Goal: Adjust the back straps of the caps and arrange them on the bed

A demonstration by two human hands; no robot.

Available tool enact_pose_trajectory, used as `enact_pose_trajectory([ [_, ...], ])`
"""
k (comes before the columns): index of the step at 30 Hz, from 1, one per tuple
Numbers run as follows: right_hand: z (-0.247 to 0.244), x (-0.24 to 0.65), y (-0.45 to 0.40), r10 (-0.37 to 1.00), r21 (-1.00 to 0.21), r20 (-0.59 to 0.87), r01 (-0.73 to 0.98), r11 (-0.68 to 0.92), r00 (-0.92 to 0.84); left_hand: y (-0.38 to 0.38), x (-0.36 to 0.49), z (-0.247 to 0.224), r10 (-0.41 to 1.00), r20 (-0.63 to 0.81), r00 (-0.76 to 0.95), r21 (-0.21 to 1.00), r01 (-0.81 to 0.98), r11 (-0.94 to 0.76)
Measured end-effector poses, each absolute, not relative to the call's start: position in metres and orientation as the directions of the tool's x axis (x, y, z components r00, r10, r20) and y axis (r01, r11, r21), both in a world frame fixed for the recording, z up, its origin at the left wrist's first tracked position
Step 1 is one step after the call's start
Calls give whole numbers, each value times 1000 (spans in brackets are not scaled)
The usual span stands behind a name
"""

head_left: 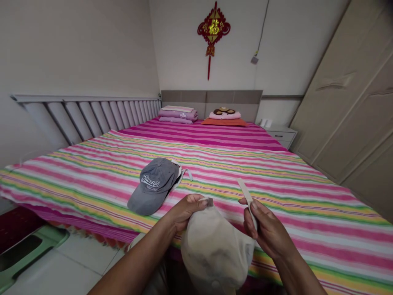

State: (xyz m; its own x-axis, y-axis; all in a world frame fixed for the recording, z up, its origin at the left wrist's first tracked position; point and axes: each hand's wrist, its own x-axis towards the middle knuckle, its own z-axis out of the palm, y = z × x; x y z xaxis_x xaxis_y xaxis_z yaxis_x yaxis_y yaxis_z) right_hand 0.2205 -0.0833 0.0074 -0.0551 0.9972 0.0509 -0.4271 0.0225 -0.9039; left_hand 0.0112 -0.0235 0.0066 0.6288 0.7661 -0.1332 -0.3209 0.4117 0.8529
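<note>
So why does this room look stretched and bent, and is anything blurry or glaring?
In the head view, the wide lens stretches the edges, slanting the wardrobe and bed rail. The light is soft, without hard glare. The left hand and right hand look fairly sharp, with only slight softness on the pale cap.

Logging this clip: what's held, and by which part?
The left hand grips a beige cap at its back edge; the right hand pinches the cap's loose strap.
</note>
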Motion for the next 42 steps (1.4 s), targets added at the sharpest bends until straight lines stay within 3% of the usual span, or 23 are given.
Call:
enact_pose_trajectory([
  [10, 19, 215, -88, 987, -979, -28, -193, -59, -158, -30, 15, 6, 811, -153, 565, 881, -293, 370],
  [20, 26, 207, -91, 990, -995, -87, -33, -91, -115, -33, 13, 5, 774, -176, 608, 844, -312, 437],
  [25, 23, 199, -90, 995, -994, -84, -63, -88, -60, -33, 16, 6, 818, -105, 565, 826, -409, 388],
  [29, 23, 192, -88, 991, -984, -116, -129, -123, -61, -35, 14, 8, 838, -130, 530, 840, -390, 377],
  [35, 11, 186, -88, 980, -946, -170, -261, -191, -102, -39, 8, 1, 803, -78, 590, 815, -426, 392],
  [42, 9, 183, -91, 982, -947, -169, -261, -187, -90, -37, 13, -5, 837, -144, 528, 801, -434, 412],
])
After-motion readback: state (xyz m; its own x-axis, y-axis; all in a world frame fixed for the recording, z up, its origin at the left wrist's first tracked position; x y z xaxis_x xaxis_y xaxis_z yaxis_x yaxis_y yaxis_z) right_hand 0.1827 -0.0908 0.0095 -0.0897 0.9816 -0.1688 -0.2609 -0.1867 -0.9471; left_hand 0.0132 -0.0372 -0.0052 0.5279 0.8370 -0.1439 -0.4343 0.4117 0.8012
